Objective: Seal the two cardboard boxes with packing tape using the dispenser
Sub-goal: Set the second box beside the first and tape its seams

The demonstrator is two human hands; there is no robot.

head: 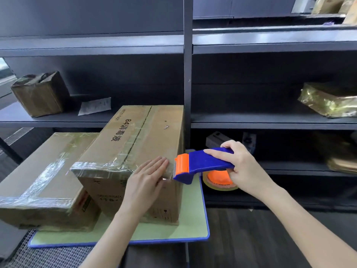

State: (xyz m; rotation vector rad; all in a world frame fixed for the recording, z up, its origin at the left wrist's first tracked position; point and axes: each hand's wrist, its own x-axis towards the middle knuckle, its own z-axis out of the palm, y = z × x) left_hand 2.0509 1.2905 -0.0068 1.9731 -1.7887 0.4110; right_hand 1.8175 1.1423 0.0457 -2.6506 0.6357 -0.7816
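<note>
Pressing flat on the near right corner of the taller box, the left hand lies with fingers straight and together, pointing toward 2 o'clock. It grips nothing; it only bears down on the tape band that runs along the box's near top edge.

The right hand is curled round the blue handle of the dispenser, thumb on top. The orange blade end faces 9 o'clock and sits just beside the box's right edge, close to the left fingertips. The tape roll hangs under the handle, at 6 o'clock from it.

Key relation: the box corner lies at 9 o'clock from the dispenser, and the dispenser's long axis runs 9 to 3 o'clock, in line with the tape band. The centre seam of the box runs roughly 7 to 1 o'clock, across that line. The left hand is the nearer to the box.

Judgement: the band has reached the corner, so the next move probably calls for a cut or a turn down the right side.

The lower box stands at 9 o'clock, touching the taller one, already crossed with tape. Both rest on a green mat.
</note>
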